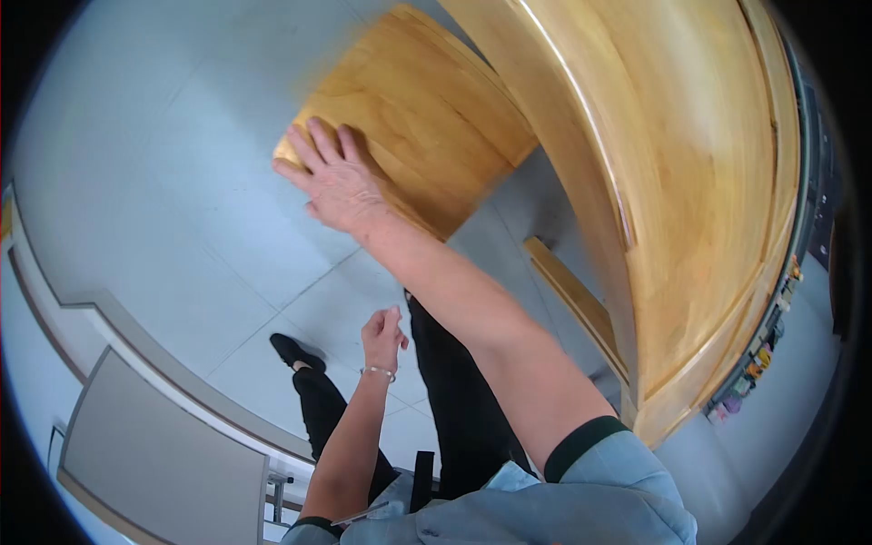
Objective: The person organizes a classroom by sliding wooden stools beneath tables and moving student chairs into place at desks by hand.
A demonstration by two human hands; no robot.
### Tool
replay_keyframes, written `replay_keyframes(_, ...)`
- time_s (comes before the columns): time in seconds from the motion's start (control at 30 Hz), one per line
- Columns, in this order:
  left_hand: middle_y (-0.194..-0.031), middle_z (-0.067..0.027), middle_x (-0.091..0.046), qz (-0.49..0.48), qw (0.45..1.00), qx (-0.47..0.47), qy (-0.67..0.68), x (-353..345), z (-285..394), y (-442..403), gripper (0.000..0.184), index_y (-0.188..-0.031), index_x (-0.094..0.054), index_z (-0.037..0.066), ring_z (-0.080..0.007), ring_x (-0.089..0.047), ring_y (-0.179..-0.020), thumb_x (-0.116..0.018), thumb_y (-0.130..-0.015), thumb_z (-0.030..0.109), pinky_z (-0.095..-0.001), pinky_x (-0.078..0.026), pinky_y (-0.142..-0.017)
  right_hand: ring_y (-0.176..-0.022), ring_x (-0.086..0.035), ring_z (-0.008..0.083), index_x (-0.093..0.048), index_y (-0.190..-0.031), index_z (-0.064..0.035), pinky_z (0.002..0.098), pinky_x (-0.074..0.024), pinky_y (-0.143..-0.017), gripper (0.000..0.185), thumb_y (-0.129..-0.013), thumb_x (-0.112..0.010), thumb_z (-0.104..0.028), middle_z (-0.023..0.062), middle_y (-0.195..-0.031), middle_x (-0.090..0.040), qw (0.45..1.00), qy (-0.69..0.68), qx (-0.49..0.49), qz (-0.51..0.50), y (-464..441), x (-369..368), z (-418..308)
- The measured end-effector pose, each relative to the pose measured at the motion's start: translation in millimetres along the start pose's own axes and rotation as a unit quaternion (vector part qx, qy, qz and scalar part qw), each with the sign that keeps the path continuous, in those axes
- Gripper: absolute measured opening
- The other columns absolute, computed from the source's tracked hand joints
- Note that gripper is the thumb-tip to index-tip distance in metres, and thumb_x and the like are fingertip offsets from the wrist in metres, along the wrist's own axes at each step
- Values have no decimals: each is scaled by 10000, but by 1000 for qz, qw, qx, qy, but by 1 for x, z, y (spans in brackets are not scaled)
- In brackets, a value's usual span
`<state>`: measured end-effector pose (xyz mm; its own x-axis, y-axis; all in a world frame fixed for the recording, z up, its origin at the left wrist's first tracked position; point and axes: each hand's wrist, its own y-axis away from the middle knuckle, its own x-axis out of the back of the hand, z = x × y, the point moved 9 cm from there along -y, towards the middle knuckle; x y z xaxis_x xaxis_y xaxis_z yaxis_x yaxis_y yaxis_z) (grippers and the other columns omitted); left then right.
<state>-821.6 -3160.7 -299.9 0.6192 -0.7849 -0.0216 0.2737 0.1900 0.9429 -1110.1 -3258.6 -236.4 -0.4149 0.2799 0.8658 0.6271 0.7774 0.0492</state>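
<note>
My right hand point(338, 186) reaches forward and lies on the near left corner of a square, light-brown wooden stool point(436, 109). Its fingers are stretched out and spread over the wood. The stool's outline is smeared by motion, and its legs are hidden. My left hand point(384, 336), with a bracelet at the wrist, hangs low in front of my body. Its fingers are curled in, and nothing shows in them. The left hand is apart from the stool.
A large wooden table point(672, 182) stands close on the right, with a wooden bar point(581, 304) low beneath it. Small colourful items point(758, 363) line its far edge. A grey panel point(163, 445) is at the lower left. Pale floor tiles point(218, 209) lie below.
</note>
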Motion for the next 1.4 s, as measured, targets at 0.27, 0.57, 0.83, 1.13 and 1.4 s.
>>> replay_keyframes(0.27, -513, 18, -408, 129, 990, -35, -34, 132, 58, 32, 362, -779, -568, -11, -77, -383, -405, -650, -852, 334, -253, -370, -381, -1411, -113, 263, -380, -1376, -345, 596, -82, -1075, 633, -803, -542, -131, 49, -1508, -211, 981, 79, -147, -98, 33, 19, 43)
replay_keyframes(0.57, -515, 20, -377, 148, 978, -104, 107, 209, 155, 133, 392, -820, -539, -6, -100, -363, -382, -554, -917, 374, -281, -378, -378, -1355, -213, 406, -285, -1423, -90, 555, -247, -1048, 631, -837, -514, -54, 193, -1487, -198, 904, 169, -392, 1, 162, 90, 132)
replay_keyframes(0.83, -570, 26, -353, -78, 941, -91, 316, 197, 306, 169, 552, -912, -550, 33, -121, -374, -497, -392, -934, 561, -308, -399, -501, -1062, -550, 323, -595, -1142, -56, 385, -451, -914, 347, -817, -650, -166, 140, -1110, -609, 951, -292, 52, -87, -38, 158, -267)
replay_keyframes(1.13, -1035, -71, -632, -195, 894, -132, 382, 262, 606, 125, 665, -1145, -572, 34, -197, -584, -966, -317, -928, 608, -342, -462, -883, -1029, -558, 357, -528, -1193, -11, 425, -459, -890, 432, -782, -647, -71, 161, -1136, -587, 973, -163, 160, 18, -302, 260, -415)
replay_keyframes(1.4, -1089, -147, -621, -372, 766, -316, 418, 262, 922, 193, 764, -1252, -480, -27, -292, -543, -1096, -201, -937, 610, -427, -405, -962, -852, -585, 288, -629, -1008, -6, 347, -487, -704, 277, -736, -681, 6, 137, -947, -594, 947, -194, 118, 225, -494, 390, -369)
